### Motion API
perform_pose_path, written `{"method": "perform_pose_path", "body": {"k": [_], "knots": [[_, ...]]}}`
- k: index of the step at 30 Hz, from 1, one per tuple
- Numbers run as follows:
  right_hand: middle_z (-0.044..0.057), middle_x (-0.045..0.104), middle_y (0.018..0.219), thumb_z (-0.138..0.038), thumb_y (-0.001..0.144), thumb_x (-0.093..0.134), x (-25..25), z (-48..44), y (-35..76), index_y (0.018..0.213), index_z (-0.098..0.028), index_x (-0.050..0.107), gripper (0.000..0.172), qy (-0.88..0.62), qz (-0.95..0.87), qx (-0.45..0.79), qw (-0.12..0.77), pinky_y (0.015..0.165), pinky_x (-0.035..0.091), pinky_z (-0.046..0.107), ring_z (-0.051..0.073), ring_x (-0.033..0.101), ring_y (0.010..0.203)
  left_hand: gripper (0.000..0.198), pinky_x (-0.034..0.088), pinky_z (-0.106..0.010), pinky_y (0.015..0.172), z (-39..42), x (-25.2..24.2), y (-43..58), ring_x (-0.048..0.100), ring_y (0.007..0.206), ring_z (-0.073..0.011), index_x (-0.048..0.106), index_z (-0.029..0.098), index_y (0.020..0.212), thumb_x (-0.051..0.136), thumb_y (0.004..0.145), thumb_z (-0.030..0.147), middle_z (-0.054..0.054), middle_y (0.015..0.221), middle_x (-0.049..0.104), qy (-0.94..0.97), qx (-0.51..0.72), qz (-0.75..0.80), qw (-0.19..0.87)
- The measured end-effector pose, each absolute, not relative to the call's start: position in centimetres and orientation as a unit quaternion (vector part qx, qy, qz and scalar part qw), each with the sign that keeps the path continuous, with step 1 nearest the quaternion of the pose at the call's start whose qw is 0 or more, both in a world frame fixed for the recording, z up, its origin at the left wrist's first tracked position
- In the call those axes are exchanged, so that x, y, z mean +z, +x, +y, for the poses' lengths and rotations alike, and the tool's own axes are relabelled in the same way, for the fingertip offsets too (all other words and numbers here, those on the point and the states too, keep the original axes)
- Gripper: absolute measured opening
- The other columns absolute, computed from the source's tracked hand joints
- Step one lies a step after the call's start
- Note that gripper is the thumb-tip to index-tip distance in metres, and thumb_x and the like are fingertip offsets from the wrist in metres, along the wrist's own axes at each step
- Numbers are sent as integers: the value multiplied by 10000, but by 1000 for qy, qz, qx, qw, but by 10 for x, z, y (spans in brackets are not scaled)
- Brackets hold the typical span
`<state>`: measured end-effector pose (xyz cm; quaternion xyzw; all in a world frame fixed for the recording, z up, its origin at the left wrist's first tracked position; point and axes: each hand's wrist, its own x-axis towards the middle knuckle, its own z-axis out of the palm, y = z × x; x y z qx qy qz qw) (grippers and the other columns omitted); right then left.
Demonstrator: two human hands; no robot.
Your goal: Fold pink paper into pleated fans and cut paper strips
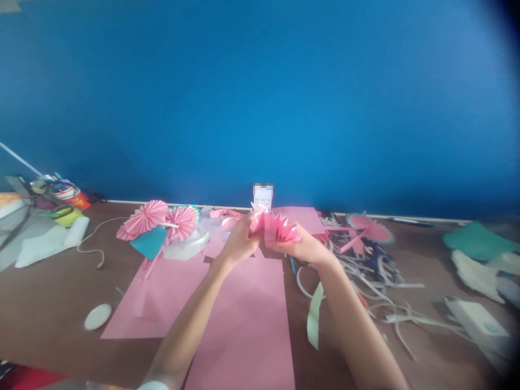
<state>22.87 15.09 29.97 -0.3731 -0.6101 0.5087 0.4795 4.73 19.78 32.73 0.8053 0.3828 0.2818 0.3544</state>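
Note:
Between my two hands is a pink accordion-folded paper (278,227), its pleats partly fanned out. My left hand (242,238) grips its left end, fingers closed. My right hand (300,246) is closed around its right end. Both hands are raised over pink paper sheets (252,319) spread on the brown table. To the left of my hands lie finished-looking pink pleated fans (144,219), one with a blue-green edge, and a teal paper piece (149,242). Just behind my hands a phone-like screen (263,196) stands against the wall, partly blurred out.
Curled paper strips (374,287) are tangled on the right, near another pink fan (371,228). A white oval object (98,317) lies at left, with a white cable (95,252) behind it. A red pen holder (73,195) stands back left. A blue wall (260,97) closes the rear.

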Motion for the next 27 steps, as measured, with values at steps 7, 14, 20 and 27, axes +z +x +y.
{"method": "perform_pose_path", "body": {"k": [7, 14, 20, 27], "knots": [[12, 653, 818, -378, 781, 796, 302, 148, 229, 990, -197, 622, 327, -397, -531, 538, 520, 599, 491, 280, 169, 613, 682, 81, 409, -266, 618, 198, 324, 48, 577, 674, -165, 580, 170, 740, 538, 767, 106, 5, 693, 606, 811, 249, 373, 376], [-22, 595, 714, -330, 787, 767, 306, 147, 227, 910, -185, 626, 238, -402, -528, 516, 541, 568, 428, 254, 130, 539, 606, 323, 498, -273, 722, 189, 318, 53, 662, 867, -188, 500, 207, 1044, 629, 767, 102, -26, 988, 675, 795, 347, 359, 344], [-29, 583, 717, -263, 800, 703, 304, 148, 226, 893, -180, 599, 162, -413, -531, 492, 552, 568, 393, 247, 120, 505, 606, 340, 509, -268, 689, 186, 314, 55, 689, 841, -189, 464, 219, 1132, 630, 842, 156, -45, 987, 686, 797, 384, 365, 289], [-17, 628, 722, -119, 748, 587, 306, 146, 228, 811, -170, 606, 84, -400, -536, 500, 550, 628, 424, 253, 132, 557, 646, 169, 465, -253, 628, 189, 322, 53, 638, 703, -166, 585, 190, 961, 667, 813, 206, -2, 804, 676, 790, 328, 383, 349]]}}
